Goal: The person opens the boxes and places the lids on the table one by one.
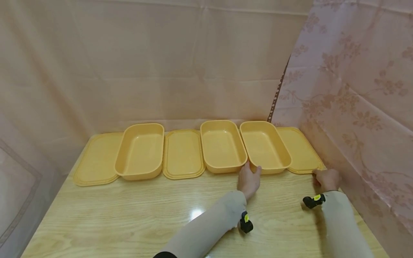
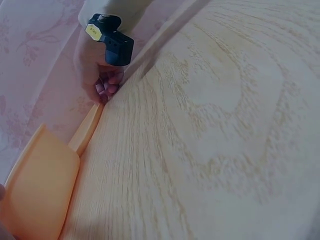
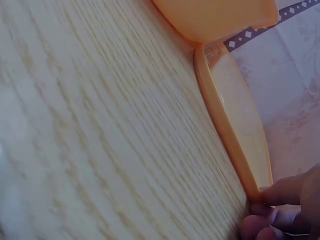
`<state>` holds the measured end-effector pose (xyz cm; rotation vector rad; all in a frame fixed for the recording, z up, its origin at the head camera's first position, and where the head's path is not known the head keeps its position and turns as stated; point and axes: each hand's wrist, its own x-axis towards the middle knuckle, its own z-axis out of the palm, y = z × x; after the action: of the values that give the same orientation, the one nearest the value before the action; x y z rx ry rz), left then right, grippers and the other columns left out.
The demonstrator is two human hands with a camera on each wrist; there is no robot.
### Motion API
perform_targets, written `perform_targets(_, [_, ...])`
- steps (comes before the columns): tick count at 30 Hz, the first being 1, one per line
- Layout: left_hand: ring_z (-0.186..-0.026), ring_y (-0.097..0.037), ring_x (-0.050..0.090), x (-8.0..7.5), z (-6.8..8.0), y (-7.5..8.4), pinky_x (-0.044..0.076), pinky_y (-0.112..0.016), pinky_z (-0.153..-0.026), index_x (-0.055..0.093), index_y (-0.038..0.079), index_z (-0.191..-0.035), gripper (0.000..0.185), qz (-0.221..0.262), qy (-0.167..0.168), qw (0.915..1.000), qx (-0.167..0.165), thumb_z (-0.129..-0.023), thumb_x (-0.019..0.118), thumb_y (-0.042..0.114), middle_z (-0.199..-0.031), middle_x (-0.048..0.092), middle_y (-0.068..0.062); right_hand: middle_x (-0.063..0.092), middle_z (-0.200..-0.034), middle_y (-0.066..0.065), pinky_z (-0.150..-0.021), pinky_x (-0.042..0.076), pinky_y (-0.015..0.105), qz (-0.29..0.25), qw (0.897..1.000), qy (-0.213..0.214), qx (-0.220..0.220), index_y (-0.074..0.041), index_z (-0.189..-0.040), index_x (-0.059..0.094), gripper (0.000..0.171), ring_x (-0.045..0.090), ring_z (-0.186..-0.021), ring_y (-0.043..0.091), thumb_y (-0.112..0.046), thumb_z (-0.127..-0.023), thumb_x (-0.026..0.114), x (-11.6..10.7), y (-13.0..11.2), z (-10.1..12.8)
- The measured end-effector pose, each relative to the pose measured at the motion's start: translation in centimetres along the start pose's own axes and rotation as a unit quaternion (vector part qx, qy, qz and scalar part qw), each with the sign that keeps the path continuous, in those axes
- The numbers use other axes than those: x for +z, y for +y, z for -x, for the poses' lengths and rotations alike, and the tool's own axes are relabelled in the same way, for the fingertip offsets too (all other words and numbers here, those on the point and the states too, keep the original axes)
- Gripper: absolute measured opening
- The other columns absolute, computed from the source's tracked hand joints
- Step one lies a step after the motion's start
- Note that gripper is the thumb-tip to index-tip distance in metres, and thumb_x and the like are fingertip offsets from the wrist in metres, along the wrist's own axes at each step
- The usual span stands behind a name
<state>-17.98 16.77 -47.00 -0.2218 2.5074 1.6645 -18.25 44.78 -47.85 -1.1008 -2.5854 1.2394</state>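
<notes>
Three yellow rectangular boxes without covers and three matching flat lids form a row along the back of the table. My left hand (image 1: 249,182) grips the near left corner of the rightmost box (image 1: 264,147), its thumb on the front wall and its fingers in the gap beside the middle box (image 1: 222,145). At the row's right end my right hand (image 1: 327,179) pinches the near right corner of a lid (image 1: 298,150). The right wrist view shows the thumb over that lid's edge (image 3: 225,125) and curled fingers beneath. The lid's left side is hidden behind the rightmost box.
Further left are a flat lid (image 1: 184,154), another box (image 1: 140,150) and a lid (image 1: 96,159) at the far left. Cloth curtains (image 1: 161,71) hang behind the row and close along the table's right side (image 1: 364,107). The wooden table (image 1: 129,215) extends in front.
</notes>
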Motion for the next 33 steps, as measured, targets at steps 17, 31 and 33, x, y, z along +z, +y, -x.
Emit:
perform_targets(17, [-0.13, -0.031, 0.052, -0.2, 0.1, -0.2, 0.042, -0.045, -0.108, 0.05, 0.008, -0.142, 0.057, 0.011, -0.005, 0.9999, 0.011, -0.095, 0.059, 0.039, -0.14, 0.056, -0.011, 0.054, -0.039, -0.007, -0.045, 0.045, 0.021, -0.015, 0.999, -0.023, -0.019, -0.003, -0.066, 0.069, 0.035, 0.056, -0.038, 0.009, -0.025, -0.092, 0.059, 0.3, 0.2, 0.6])
perform_targets(31, [-0.132, -0.03, 0.051, -0.5, 0.4, -0.2, 0.042, -0.046, -0.108, 0.05, 0.008, -0.142, 0.054, 0.024, -0.008, 0.9996, 0.011, -0.096, 0.06, 0.034, -0.142, 0.055, -0.01, 0.063, -0.055, -0.008, -0.049, 0.056, 0.024, -0.146, 0.979, -0.135, -0.037, 0.004, -0.094, 0.065, 0.031, 0.062, -0.048, 0.007, -0.024, -0.098, 0.052, 0.9, -0.4, 1.1])
perform_targets(33, [-0.132, -0.03, 0.05, -0.6, 0.5, -0.1, 0.042, -0.045, -0.108, 0.05, 0.009, -0.142, 0.054, 0.029, -0.009, 0.9995, 0.008, -0.095, 0.06, 0.034, -0.143, 0.055, -0.009, 0.064, -0.058, -0.008, -0.051, 0.056, 0.023, -0.14, 0.976, -0.153, -0.059, 0.01, -0.106, 0.059, 0.037, 0.063, -0.051, 0.006, -0.026, -0.099, 0.051, 1.0, -0.5, 1.0])
